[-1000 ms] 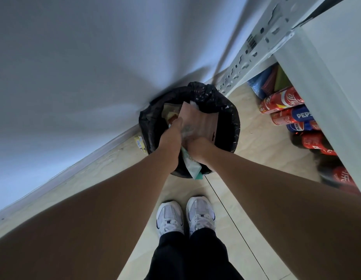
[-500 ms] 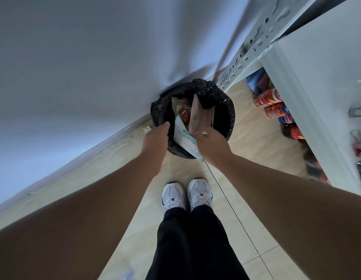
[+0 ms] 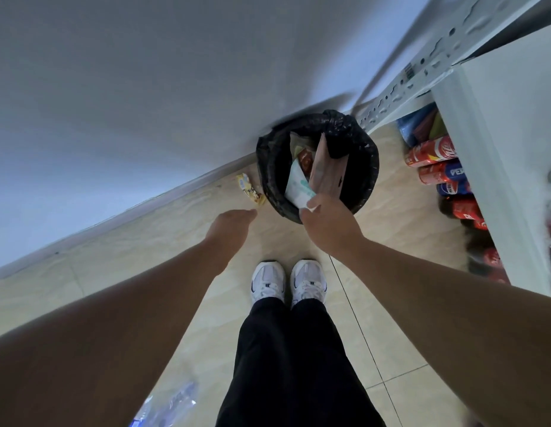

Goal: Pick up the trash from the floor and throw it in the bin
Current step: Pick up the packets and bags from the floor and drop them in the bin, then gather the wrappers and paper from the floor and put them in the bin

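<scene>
Your right hand (image 3: 328,224) is pinching a white-and-green soft packet (image 3: 295,188) over the near rim of the round bin (image 3: 269,167), which is lined with crinkled black plastic and holding a brown paper bag (image 3: 326,174). Your left hand (image 3: 232,224) is hanging empty, fingers loosely apart, near a yellow wrapper (image 3: 250,190) lying on the glossy tile floor (image 3: 391,349).

Black-lined bin (image 3: 269,167), yellow wrapper (image 3: 251,190), white sneakers (image 3: 288,282), red cans (image 3: 431,151).

Single head-worn view, looking steeply down
The wide-angle camera faces forward and down over both forearms toward the bin (image 3: 317,167), floor (image 3: 188,238) and shoes (image 3: 288,283) directly below
</scene>
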`<state>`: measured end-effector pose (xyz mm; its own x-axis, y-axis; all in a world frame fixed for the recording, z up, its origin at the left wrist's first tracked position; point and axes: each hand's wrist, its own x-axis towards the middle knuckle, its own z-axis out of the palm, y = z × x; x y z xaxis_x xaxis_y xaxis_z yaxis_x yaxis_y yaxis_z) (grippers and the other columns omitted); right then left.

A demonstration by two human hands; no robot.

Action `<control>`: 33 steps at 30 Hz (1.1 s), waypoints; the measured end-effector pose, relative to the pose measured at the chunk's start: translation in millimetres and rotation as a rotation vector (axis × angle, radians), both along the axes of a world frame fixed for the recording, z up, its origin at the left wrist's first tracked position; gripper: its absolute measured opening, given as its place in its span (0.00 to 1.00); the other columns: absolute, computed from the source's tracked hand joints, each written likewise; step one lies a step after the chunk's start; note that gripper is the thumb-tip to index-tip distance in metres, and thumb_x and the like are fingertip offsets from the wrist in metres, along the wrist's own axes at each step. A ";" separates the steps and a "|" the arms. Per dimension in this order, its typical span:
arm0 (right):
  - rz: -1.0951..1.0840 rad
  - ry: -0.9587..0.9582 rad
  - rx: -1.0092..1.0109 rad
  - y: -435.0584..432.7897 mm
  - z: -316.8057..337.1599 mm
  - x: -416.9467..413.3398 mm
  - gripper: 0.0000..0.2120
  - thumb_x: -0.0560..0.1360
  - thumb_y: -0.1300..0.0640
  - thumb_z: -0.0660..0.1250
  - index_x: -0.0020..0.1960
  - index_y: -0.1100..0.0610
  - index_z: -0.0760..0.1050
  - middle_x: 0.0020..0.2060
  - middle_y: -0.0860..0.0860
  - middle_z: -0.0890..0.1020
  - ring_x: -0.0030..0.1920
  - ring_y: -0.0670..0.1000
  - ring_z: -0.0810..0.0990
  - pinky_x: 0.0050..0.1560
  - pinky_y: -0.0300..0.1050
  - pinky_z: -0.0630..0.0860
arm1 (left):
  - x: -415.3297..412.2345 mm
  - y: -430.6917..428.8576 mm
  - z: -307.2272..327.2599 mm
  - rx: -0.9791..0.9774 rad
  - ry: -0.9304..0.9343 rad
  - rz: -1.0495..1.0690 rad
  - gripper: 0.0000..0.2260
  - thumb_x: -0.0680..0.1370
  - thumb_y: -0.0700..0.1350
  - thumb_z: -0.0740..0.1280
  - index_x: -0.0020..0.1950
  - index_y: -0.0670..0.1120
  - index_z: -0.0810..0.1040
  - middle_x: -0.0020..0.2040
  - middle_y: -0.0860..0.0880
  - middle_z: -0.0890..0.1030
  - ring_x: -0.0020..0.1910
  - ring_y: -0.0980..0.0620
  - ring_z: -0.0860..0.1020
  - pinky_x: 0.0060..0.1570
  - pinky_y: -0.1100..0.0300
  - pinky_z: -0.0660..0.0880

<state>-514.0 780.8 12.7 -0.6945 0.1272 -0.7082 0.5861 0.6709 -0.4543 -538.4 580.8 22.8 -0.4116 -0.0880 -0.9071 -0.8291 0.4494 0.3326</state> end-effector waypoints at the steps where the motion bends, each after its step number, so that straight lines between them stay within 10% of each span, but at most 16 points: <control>1: 0.001 -0.026 -0.006 -3.6 -1.1 1.5 0.14 0.76 0.48 0.60 0.57 0.55 0.74 0.52 0.53 0.79 0.53 0.56 0.79 0.48 0.45 0.72 | 2.6 -4.9 0.6 0.006 0.004 -0.004 0.20 0.80 0.53 0.63 0.70 0.46 0.75 0.70 0.45 0.76 0.67 0.46 0.74 0.69 0.45 0.70; 17: 0.452 -0.228 0.057 -75.8 67.1 6.2 0.37 0.75 0.40 0.63 0.78 0.53 0.59 0.75 0.55 0.66 0.72 0.57 0.67 0.66 0.51 0.68 | 77.2 -99.8 76.6 -0.068 0.099 0.168 0.14 0.78 0.53 0.67 0.61 0.48 0.79 0.56 0.48 0.80 0.53 0.49 0.78 0.58 0.51 0.74; 26: 0.880 -0.185 0.022 -218.7 145.2 44.7 0.36 0.72 0.39 0.67 0.76 0.49 0.62 0.66 0.53 0.75 0.55 0.51 0.77 0.41 0.37 0.68 | 212.8 -193.7 152.6 -0.139 0.106 0.607 0.25 0.76 0.55 0.69 0.71 0.48 0.75 0.68 0.48 0.78 0.58 0.51 0.76 0.54 0.59 0.67; 33: 1.150 -0.228 0.052 -308.1 166.8 144.0 0.43 0.70 0.36 0.68 0.79 0.46 0.54 0.75 0.49 0.67 0.60 0.51 0.77 0.49 0.41 0.70 | 372.0 -230.8 167.0 -0.109 0.070 0.892 0.26 0.76 0.54 0.69 0.73 0.47 0.72 0.69 0.48 0.76 0.59 0.51 0.75 0.59 0.57 0.69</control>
<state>-370.0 472.7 179.6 -0.2774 -0.4602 -0.8434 -0.3132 0.8732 -0.3735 -166.4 350.0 189.8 -0.2028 -0.4852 -0.8506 -0.8644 -0.3193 0.3883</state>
